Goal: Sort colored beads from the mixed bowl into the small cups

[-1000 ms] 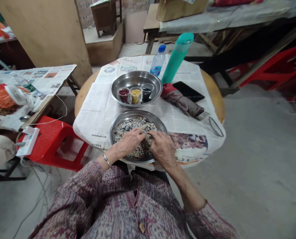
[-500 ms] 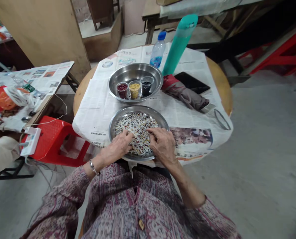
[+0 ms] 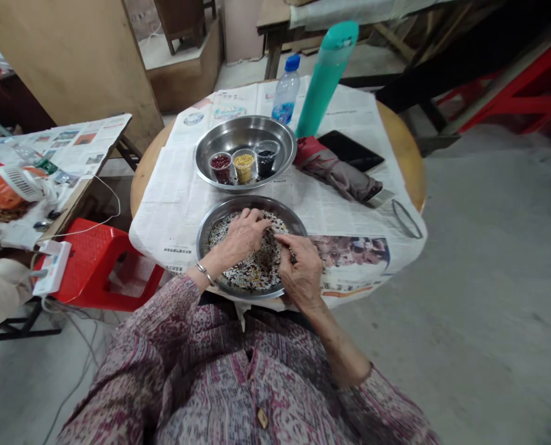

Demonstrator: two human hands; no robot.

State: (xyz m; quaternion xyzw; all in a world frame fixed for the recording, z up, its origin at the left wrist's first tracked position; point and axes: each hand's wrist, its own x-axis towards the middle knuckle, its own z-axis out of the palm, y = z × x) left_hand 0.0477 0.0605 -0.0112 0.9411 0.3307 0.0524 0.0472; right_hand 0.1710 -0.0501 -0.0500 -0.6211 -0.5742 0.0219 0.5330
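Observation:
A steel bowl (image 3: 205, 272) near the table's front edge holds a spread mix of white grains and red, yellow and dark beans (image 3: 252, 275). Over its middle, my left hand (image 3: 244, 238) lies palm down, fingers bent loosely and a little apart, touching the mix. My right hand (image 3: 301, 266) is at the bowl's right side, index finger and thumb drawn together above the mix; anything between them is too small to make out. Behind stands a larger steel basin (image 3: 201, 167) with three clear cups: red beans (image 3: 220, 164), yellow beans (image 3: 243, 167) and black beans (image 3: 265, 162).
Newspaper (image 3: 164, 204) covers the round table. Behind the basin stand a water bottle (image 3: 286, 89) and a tall teal bottle (image 3: 326, 77). A folded umbrella (image 3: 335, 173) and a dark flat case (image 3: 352, 150) lie right. A red stool (image 3: 94, 259) bears a power strip (image 3: 53, 269) at left.
My left hand has moved right and farther into the bowl, and a darker patch shows in the middle of the mix. My right hand stays at the right side, fingers drawn closer together.

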